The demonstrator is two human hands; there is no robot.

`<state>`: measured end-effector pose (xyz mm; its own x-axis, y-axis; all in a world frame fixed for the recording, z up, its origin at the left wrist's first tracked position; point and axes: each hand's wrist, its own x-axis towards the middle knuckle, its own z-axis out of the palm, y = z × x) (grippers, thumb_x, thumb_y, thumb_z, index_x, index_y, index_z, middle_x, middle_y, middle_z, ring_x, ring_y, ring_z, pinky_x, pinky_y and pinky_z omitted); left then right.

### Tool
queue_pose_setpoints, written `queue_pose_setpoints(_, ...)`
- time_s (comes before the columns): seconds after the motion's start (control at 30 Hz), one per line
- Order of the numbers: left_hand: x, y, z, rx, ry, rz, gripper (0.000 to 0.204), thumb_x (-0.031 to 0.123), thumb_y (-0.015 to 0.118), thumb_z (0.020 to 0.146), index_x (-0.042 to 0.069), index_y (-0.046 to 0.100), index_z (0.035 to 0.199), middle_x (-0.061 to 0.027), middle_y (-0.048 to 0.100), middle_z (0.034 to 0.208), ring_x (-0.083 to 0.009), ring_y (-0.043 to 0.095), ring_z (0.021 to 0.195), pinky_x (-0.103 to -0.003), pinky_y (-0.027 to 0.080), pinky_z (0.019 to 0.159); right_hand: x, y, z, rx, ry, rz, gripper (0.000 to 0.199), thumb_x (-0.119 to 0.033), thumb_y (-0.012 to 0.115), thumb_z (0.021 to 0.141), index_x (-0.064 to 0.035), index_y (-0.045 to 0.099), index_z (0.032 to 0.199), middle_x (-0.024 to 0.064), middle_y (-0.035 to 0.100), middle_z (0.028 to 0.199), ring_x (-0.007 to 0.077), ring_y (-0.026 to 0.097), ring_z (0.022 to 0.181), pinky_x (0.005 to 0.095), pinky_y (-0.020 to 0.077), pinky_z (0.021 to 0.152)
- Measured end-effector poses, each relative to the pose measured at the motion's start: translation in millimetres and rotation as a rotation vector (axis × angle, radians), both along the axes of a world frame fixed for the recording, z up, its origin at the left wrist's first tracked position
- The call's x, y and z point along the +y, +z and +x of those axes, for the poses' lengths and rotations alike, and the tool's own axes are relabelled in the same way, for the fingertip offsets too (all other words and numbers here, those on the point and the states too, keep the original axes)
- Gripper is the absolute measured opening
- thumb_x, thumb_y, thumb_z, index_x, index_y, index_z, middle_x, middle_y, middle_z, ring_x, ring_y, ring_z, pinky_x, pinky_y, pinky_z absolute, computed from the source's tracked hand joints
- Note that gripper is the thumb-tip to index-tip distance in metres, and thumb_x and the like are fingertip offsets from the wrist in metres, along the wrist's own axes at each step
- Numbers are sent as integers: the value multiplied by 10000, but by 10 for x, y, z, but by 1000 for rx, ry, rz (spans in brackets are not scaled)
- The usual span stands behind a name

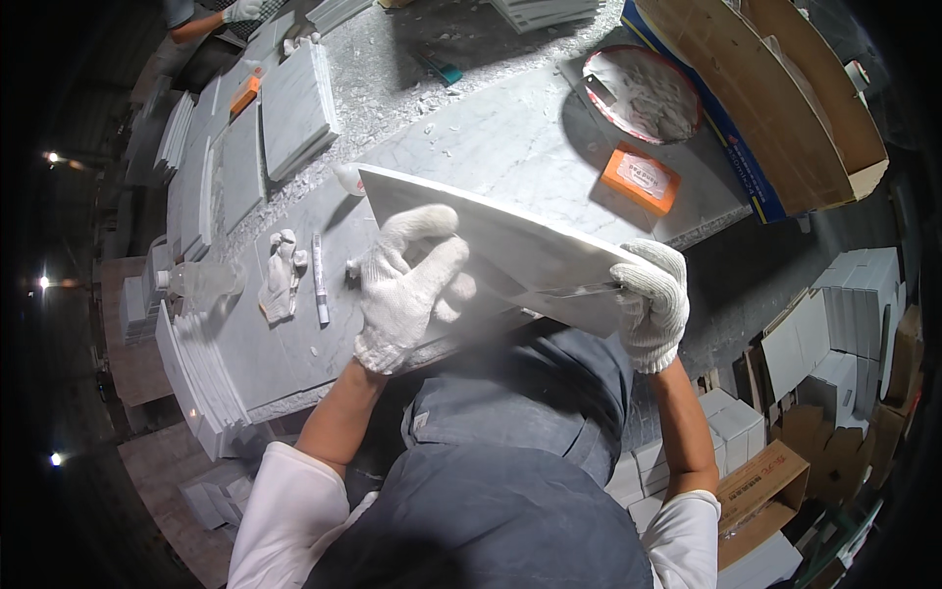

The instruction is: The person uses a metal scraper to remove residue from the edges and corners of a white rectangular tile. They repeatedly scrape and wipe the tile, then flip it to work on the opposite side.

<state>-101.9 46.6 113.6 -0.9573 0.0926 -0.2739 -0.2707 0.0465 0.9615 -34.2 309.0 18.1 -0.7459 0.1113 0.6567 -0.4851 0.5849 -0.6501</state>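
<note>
A pale grey marble tile (530, 240) is held up on its edge, tilted, above the near side of the worktable. My right hand (653, 304), in a white knitted glove, grips the tile's right end with fingers curled over its upper edge. A thin grey strip (579, 290) shows beside these fingers; its kind is unclear. My left hand (412, 285), gloved too, is in front of the tile's face with fingers bent and pressed together. What it holds, if anything, is hidden. Whitish haze blurs the area below the tile.
A white marker (321, 280) and crumpled glove (282, 278) lie left. Tile stacks (299, 108) stand farther left. An orange block (641, 184), red-rimmed tub of white powder (648, 98) and cardboard box (756, 98) are at right. Another person's gloved hand (242, 11) shows far left.
</note>
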Motion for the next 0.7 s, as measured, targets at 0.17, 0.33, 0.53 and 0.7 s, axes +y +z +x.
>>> queue_pose_setpoints(0.17,-70,-21,-21,-32,-71,3,385,13,760,934,-40,640,1296,-143,694,1145,-182,742,805,-273,623,631,-2,1,14,-20,3,-19,253,-362,650,1042,-123,705,1105,138,734,1095,341,688,1059,453,546,937)
queue_pose_setpoints(0.33,-173,-49,22,141,-198,-98,463,-7,771,917,-57,623,1353,-147,699,1192,-209,729,979,-316,635,838,1,-5,12,-24,5,-11,251,-361,654,1040,-125,706,1106,141,734,1097,340,689,1060,451,546,936)
queue_pose_setpoints(0.53,-307,-142,-12,385,-212,-271,368,-67,749,892,-53,694,1256,-134,723,1163,-205,722,1010,-320,629,849,7,-17,31,-23,-5,-9,247,-360,657,1039,-125,713,1091,144,736,1092,342,691,1054,448,548,934)
queue_pose_setpoints(0.7,-312,-99,-77,671,-318,-275,332,-99,765,832,-9,756,1152,-157,754,1114,-245,738,1003,-343,612,851,-3,-19,58,-30,9,-22,215,-328,662,1037,-123,719,1065,155,736,1090,347,692,1046,449,549,930)
